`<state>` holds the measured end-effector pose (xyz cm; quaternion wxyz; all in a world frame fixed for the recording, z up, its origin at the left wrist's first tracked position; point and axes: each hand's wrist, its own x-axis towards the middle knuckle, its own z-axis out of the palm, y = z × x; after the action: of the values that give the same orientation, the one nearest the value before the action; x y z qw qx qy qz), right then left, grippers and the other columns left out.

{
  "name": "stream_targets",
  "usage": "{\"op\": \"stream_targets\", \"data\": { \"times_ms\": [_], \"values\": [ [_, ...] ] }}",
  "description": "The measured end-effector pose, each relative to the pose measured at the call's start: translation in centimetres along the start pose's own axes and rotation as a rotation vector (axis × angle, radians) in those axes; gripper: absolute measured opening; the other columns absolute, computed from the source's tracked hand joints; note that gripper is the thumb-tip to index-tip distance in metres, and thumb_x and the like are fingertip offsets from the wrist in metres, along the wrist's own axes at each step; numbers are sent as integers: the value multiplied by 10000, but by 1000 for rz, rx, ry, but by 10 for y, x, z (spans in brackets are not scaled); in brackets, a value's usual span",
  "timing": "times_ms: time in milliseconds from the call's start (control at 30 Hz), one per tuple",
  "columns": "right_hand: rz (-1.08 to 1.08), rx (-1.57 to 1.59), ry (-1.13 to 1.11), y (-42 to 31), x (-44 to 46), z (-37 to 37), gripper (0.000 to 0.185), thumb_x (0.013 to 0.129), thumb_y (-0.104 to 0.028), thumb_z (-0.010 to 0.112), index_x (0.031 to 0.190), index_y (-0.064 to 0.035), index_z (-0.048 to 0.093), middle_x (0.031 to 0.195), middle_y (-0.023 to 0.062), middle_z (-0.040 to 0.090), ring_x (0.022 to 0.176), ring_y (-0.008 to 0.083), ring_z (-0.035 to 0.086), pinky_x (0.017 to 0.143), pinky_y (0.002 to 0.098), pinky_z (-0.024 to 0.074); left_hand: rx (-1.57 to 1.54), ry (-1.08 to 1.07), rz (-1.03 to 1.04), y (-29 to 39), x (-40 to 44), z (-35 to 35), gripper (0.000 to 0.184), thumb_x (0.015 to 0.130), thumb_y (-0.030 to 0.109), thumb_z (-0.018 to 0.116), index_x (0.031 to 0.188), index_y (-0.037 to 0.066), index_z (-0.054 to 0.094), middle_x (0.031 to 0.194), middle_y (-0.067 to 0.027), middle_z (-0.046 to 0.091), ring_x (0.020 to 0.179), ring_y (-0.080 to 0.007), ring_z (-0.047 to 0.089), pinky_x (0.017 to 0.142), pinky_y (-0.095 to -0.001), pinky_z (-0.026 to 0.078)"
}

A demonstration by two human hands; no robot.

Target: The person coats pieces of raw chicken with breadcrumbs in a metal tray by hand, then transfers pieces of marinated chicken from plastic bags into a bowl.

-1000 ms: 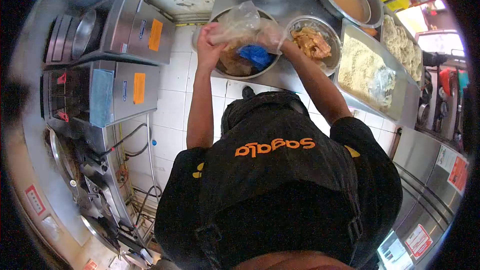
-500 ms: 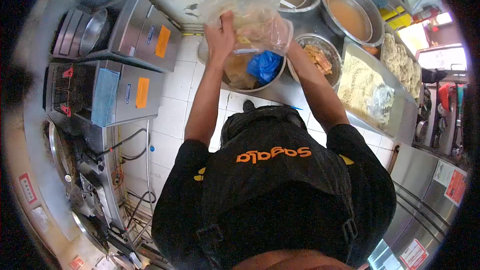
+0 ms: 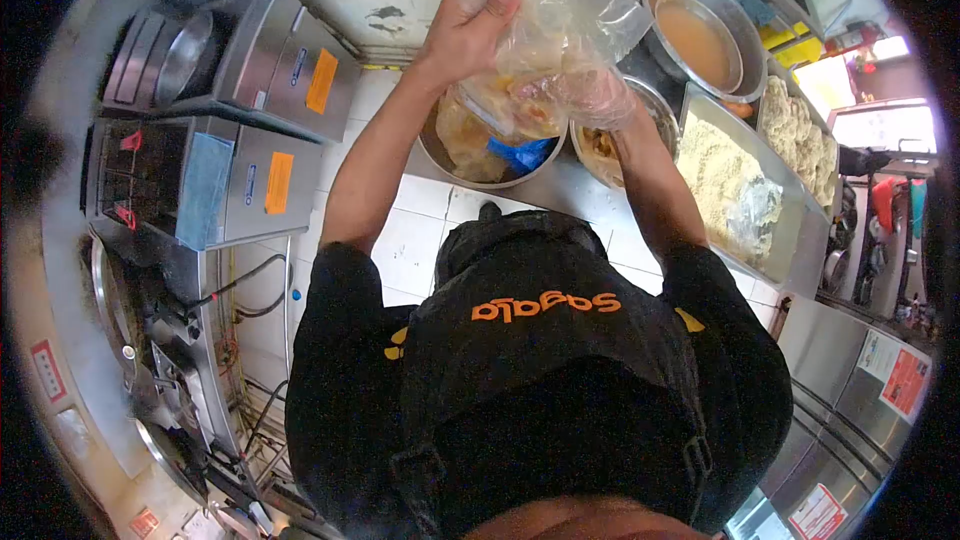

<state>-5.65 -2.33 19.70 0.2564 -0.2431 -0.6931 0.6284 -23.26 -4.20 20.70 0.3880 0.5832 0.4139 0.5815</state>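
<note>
My left hand (image 3: 468, 35) is closed on the upper edge of a clear plastic bag (image 3: 570, 5), thumb on top. My right hand (image 3: 590, 98), in a thin clear plastic glove, grips the lower part of the same bag; its fingers are blurred by the plastic. Yellowish wet contents show through the bag's lower side. Below it stands a round bin (image 3: 470, 180) holding crumpled clear plastic and a blue plastic bag (image 3: 525, 153). A metal bowl (image 3: 672, 125) with pieces of coated meat stands beside my right forearm, which partly covers it.
Behind the bowl is a basin of orange-brown liquid (image 3: 698, 40). Right of it stand a tray of pale flour (image 3: 725, 180) and a tray of floured pieces (image 3: 795, 140). Steel fryer units (image 3: 265, 180) line the left side, over a white tiled floor (image 3: 400, 240).
My left hand has moved up and to the right, stretching the bag upright. My right hand has shifted slightly right and lower. The bag now covers more of the rear basin.
</note>
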Motion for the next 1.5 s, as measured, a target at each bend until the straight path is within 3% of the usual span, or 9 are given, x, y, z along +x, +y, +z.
{"op": "stream_targets", "data": {
  "times_ms": [233,433,500,567,633,733,933,1067,1500],
  "values": [
    [53,13,-96,-3,2,-6,339,741,-121,683,1049,-17,588,997,73,613,896,165,571,807,285,446,35,89,178,-26,7,4,369,883,378,502,831,24,596,654,11,558,580,-104,505,528,-285,407],
    [151,737,-219,17,4,13,365,788,-216,650,1095,-38,566,1046,70,590,894,160,567,828,300,450,110,190,95,-43,7,-6,324,891,307,499,751,28,583,605,-5,534,572,-101,471,528,-288,402],
    [-22,-53,-187,-10,-3,11,389,783,-275,652,1092,-52,572,1058,82,584,934,169,553,817,304,453,156,178,-119,-26,-8,-17,191,858,198,537,798,26,596,647,-35,578,599,-124,516,538,-293,414],
    [-129,-527,-124,-26,-8,6,400,780,-304,651,1085,-58,575,1058,90,581,946,175,545,806,308,454,695,-130,185,-14,-19,-28,109,768,74,569,858,21,600,719,-53,619,654,-161,563,573,-295,436],
    [-121,-475,-159,-20,-11,1,393,779,-305,649,1074,-56,575,1045,92,582,931,178,545,796,312,454,576,-100,-88,-2,-39,-18,263,658,7,577,917,37,616,799,-103,635,743,-211,597,711,-332,470],
    [-69,-323,-219,-6,-8,-6,384,778,-306,647,1058,-53,576,1026,97,583,908,183,544,779,318,453,269,-340,-99,15,-43,-22,275,766,266,653,948,60,637,893,-105,632,812,-252,589,757,-378,455],
    [-35,-264,-368,-9,-22,-18,367,777,-308,642,1026,-46,577,989,105,586,863,192,543,747,329,452,838,-484,368,40,-64,-33,303,760,333,656,925,80,639,862,-102,633,784,-299,589,722,-390,470],
    [-95,-325,-513,-43,-58,-40,357,776,-309,638,1004,-41,578,963,111,588,833,198,543,725,337,451,897,-771,16,80,-72,-22,255,720,287,680,880,91,647,798,-101,630,721,-290,593,648,-384,476],
    [-107,-515,-554,6,-18,4,333,772,-313,627,934,-26,580,881,130,593,735,218,540,655,362,448,211,-244,-1,35,-90,-35,168,548,146,657,643,68,542,555,-53,496,480,-212,485,453,-339,377]
  ]
}}
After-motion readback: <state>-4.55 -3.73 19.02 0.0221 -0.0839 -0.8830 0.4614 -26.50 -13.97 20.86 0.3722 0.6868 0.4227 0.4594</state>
